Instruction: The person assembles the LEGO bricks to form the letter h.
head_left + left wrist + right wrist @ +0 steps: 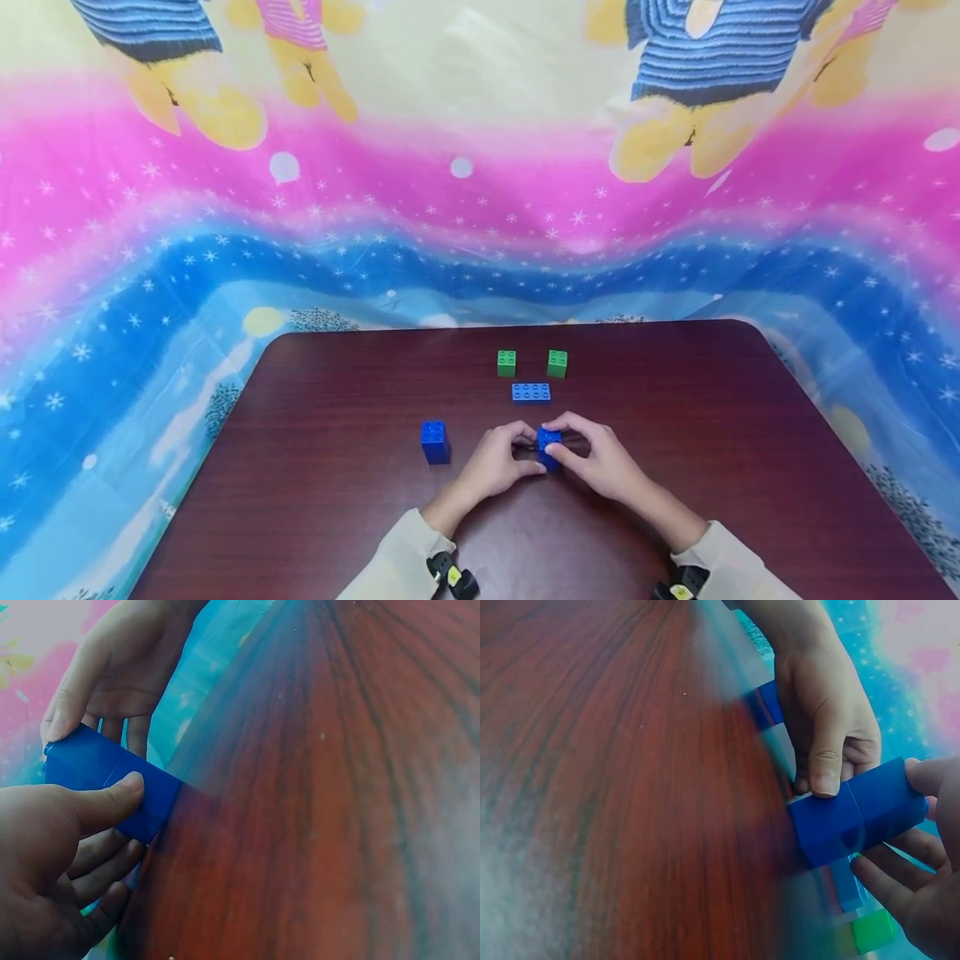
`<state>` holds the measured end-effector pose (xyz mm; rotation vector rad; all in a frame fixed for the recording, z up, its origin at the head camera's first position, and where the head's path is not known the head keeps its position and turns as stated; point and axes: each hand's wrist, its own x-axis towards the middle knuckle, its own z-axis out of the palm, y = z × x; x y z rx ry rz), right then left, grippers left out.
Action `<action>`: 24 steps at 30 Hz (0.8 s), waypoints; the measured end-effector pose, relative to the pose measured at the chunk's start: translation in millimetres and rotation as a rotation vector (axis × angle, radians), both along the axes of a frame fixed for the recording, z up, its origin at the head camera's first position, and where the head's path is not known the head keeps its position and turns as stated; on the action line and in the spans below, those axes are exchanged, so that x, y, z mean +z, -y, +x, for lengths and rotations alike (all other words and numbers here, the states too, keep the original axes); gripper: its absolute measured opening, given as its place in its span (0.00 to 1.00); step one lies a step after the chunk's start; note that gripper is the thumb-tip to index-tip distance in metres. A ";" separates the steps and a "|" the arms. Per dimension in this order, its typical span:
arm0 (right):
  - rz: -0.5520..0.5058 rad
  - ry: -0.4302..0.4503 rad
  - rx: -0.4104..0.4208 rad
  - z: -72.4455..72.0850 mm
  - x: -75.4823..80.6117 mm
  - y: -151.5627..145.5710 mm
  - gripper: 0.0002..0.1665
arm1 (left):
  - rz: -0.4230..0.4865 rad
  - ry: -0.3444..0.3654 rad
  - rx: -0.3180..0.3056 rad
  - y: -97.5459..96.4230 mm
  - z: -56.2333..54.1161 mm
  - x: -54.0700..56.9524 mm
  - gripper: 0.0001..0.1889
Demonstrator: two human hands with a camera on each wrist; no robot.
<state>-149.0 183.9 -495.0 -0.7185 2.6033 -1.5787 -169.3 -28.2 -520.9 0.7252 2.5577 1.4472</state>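
Observation:
Two dark blue building blocks, stacked end to end as an upright tower (862,814), stand on the table between my hands. My left hand (491,462) grips the lower block, its thumb on the near face in the left wrist view. The upper block (81,757) is held near its studded top by my right hand (603,462), thumb on one side and fingers on the other. A seam between the two blocks shows in both wrist views. Off to the left stands a second dark blue tower (435,443) of similar height.
Beyond my hands lies a lighter blue eight-stud brick (531,392). Two green blocks (506,363) stand apart behind it, toward the far edge. The dark reddish wood table (315,517) meets a patterned cloth (420,200) at the back and sides.

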 end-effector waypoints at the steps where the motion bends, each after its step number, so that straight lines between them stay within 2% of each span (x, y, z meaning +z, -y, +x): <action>1: 0.002 0.000 -0.005 0.2 -0.5 0.1 0.17 | -0.004 -0.002 -0.001 0.1 0.0 0.0 0.17; 8: 0.032 -0.006 -0.003 0.6 4.2 0.8 0.17 | -0.002 -0.011 -0.004 0.2 -0.8 0.1 0.16; 16: -0.009 0.047 0.013 0.6 1.4 0.9 0.17 | 0.000 -0.027 -0.010 1.4 0.9 1.2 0.14; 24: 0.046 -0.017 0.010 0.3 4.8 1.4 0.16 | 0.004 -0.040 -0.021 2.1 -0.1 1.4 0.14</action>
